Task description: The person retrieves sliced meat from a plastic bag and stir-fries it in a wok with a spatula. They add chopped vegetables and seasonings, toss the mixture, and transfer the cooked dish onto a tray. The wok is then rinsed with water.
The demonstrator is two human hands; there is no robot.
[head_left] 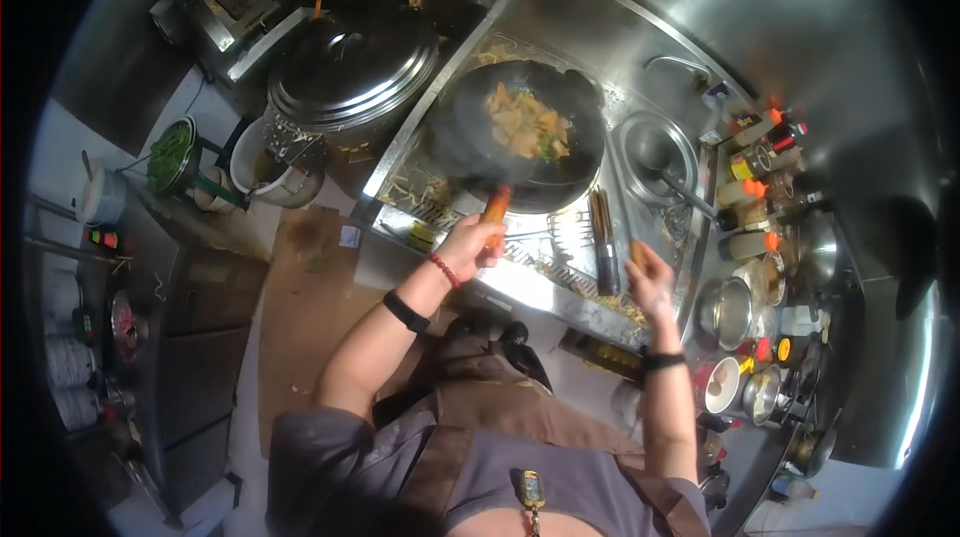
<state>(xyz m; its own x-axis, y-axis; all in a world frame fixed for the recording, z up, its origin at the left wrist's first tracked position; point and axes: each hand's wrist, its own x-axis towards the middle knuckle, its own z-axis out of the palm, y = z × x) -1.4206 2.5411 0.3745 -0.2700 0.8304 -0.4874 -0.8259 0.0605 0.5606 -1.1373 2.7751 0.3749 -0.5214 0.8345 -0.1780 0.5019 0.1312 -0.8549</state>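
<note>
My left hand (472, 247) is closed round the orange-brown wooden handle of a black wok (575, 127). The wok sits on the stove, its handle toward me. Inside it lie cooked pale-brown pieces (530, 127) with some green bits, and haze hangs over its left side. To the right of the wok handle, my right hand (652, 279) is closed round the wooden handle of a tool (637, 255); its far end is too blurred to make out. Close to that hand lies a dark-handled brush-like bundle (604, 247). A ladle (690, 195) rests in a metal basin (627, 137) beyond it.
The steel stove surround (590, 307) is littered with food scraps. A large lidded pot (350, 72) stands at left, near a white bucket (280, 172) and a basket of greens (172, 155). Sauce bottles (750, 242) and metal bowls (733, 313) line the right side. A faucet (680, 61) is behind the basin.
</note>
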